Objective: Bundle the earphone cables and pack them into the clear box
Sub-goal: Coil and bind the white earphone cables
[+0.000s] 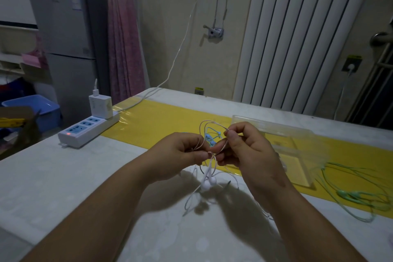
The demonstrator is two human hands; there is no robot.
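Two hands coil a pale earphone cable (206, 184) just left of the clear box (297, 155).
The left hand (182, 153) and the right hand (244, 149) each pinch loops of this cable with curled fingers, holding it above the table, and its white earbuds dangle below them. Blue earphones (209, 137) lie just left of the box, behind the hands. Green earphones (348, 194) sprawl loose at the box's right.

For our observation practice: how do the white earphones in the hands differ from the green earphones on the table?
The white earphones are pinched between left hand and right hand, buds dangling; the green earphones lie untouched on the table. White cable is gathered in loops; green sprawls loose. Both are outside the clear box.
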